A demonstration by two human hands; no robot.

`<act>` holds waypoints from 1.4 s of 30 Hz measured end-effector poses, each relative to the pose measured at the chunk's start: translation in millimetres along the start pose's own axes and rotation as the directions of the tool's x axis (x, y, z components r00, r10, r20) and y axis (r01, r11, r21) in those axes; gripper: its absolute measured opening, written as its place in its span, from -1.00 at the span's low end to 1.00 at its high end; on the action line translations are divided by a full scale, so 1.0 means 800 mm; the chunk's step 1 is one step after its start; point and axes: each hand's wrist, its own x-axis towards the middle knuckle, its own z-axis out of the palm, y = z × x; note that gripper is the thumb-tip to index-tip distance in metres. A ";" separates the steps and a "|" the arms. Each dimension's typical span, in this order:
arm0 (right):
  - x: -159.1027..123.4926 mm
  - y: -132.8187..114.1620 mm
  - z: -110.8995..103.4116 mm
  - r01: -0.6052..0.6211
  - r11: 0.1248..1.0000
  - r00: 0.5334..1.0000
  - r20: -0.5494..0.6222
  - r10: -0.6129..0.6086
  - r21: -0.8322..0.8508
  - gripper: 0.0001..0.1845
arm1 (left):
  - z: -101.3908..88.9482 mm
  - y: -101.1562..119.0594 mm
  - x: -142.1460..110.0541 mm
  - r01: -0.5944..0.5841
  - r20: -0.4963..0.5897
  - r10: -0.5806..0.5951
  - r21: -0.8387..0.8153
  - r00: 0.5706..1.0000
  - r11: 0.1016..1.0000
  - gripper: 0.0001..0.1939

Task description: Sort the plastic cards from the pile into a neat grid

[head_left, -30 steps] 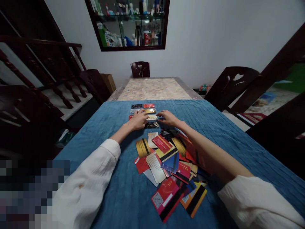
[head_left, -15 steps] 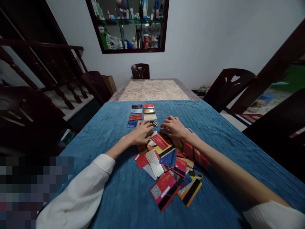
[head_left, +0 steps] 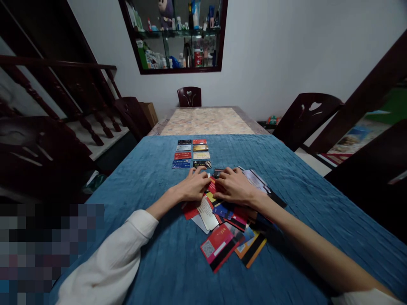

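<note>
A loose heap of coloured plastic cards (head_left: 226, 237) lies on the blue quilted cloth (head_left: 152, 178). Beyond it, several cards (head_left: 191, 154) sit in two neat columns. My left hand (head_left: 194, 187) rests palm down on the far edge of the heap, fingers curled over the cards there. My right hand (head_left: 233, 186) lies beside it on the heap, fingers bent onto a red card (head_left: 212, 187) between the two hands. Whether either hand grips a card is hidden.
A bare patterned tabletop (head_left: 205, 120) extends past the cloth. Dark wooden chairs stand at the far end (head_left: 189, 96), the right (head_left: 305, 118) and the left (head_left: 132, 116). A stair railing (head_left: 63, 93) runs along the left. A wall shelf (head_left: 178, 36) holds bottles.
Both hands have drawn back from the neat columns to the near heap. The lowest cards of the columns, covered before, now show.
</note>
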 end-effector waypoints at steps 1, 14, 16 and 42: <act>0.000 0.000 0.000 0.004 1.000 1.000 0.005 -0.004 0.007 -0.52 | -0.001 0.000 -0.001 0.002 -0.003 -0.002 -0.002 1.000 1.000 -0.76; 0.001 -0.005 -0.006 0.010 0.997 0.998 0.068 -0.015 0.076 -0.68 | 0.000 -0.006 -0.008 -0.016 0.052 0.019 -0.052 0.998 0.999 -0.70; 0.001 -0.003 -0.006 0.011 0.995 0.997 0.079 -0.019 0.101 -0.66 | -0.001 -0.008 -0.008 -0.027 0.065 0.031 -0.064 0.997 0.998 -0.67; -0.001 0.002 -0.021 -0.036 0.984 0.997 0.078 0.022 0.174 -0.67 | -0.012 -0.024 -0.014 -0.042 -0.029 0.037 -0.210 0.999 0.977 -0.73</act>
